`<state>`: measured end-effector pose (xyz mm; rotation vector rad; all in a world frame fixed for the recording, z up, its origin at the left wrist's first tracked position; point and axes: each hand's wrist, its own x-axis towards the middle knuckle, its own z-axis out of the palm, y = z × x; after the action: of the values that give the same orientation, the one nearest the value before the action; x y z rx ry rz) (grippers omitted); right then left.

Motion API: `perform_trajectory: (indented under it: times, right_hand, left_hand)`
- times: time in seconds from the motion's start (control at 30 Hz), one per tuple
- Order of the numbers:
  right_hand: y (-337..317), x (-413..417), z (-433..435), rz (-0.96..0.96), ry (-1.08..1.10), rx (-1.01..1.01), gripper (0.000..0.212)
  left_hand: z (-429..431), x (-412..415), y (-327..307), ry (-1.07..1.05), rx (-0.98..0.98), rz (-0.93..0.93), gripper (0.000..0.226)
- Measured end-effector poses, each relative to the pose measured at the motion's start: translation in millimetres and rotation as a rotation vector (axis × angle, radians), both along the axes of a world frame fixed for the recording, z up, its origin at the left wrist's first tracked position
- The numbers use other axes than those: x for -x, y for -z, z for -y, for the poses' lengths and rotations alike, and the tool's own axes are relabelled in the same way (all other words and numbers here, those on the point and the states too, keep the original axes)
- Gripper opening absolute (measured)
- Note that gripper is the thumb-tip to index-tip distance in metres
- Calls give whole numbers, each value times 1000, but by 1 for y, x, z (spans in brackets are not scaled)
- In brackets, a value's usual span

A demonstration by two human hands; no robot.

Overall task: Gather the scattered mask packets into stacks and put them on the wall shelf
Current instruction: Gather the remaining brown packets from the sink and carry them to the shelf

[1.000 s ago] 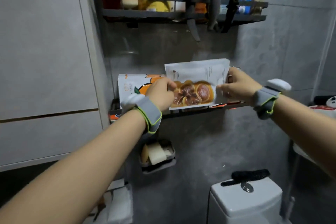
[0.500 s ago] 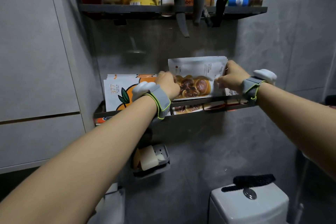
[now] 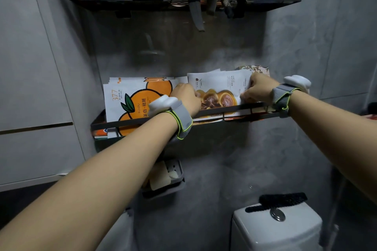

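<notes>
1. On the black wire wall shelf (image 3: 244, 107), behind its front rail, your stack of white mask packets with a brown mushroom picture (image 3: 218, 87) stands on its lower edge. Its long axis runs left to right and its printed face is turned toward you.
2. Just to its left stands a stack of white packets printed with orange fruit (image 3: 132, 104), also face out and long side level. Whether the two stacks overlap or only touch is hidden behind your left hand.
3. The rail crosses the lower part of both stacks, so their bottom edges are hard to make out, and you cannot count the packets in either.
4. A beige patterned packet (image 3: 258, 69) shows only its top corner behind your right hand.
5. Your left hand (image 3: 188, 99) sits at the mushroom stack's left edge, back toward you, fingers curled onto that edge with the tips out of sight.
6. Your right hand (image 3: 259, 89) pinches the stack's right edge, thumb on the front face and fingers curled.
7. Both forearms reach up and forward, converging on the shelf, each wrist wearing a grey strap with a white pad.
</notes>
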<state>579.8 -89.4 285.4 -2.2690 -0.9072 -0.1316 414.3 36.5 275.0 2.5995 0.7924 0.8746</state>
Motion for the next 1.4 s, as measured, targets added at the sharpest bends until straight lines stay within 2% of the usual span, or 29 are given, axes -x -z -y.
perform_trajectory:
  times: [0.13, 0.27, 0.5, 0.63, 0.73, 0.8, 0.97, 1.07, 1.27, 1.4]
  right_hand:
    - [7, -5, -2, 79, 21, 14, 16]
    - [13, -8, -7, 144, 27, 17, 27]
    - [17, -1, -7, 137, 42, -57, 31]
    - [22, 3, -6, 176, 58, -127, 52]
    - [21, 10, -5, 265, 53, -167, 54]
    - [17, 12, -5, 248, 44, -168, 55]
    - [8, 9, -9, 85, 74, -122, 56]
    - [7, 6, -11, 42, 71, -154, 48]
    - [8, 1, -11, 33, 24, -146, 34]
    - [9, 1, -12, 157, 89, -94, 19]
  left_hand:
    - [-2, -4, 4, -49, -60, -15, 26]
    - [-6, -6, 10, -98, -102, -29, 22]
    - [-4, -9, 10, -105, -201, -69, 19]
    - [4, -6, 10, -137, -225, 19, 35]
    - [10, -5, 6, -152, -288, 43, 43]
    - [13, -7, 3, -146, -224, 45, 47]
    - [22, -15, -2, -34, 211, 136, 59]
    - [24, -22, 0, -37, 378, 237, 61]
    - [26, -34, 12, -57, 456, 323, 71]
    - [19, -34, 7, -36, 455, 305, 71]
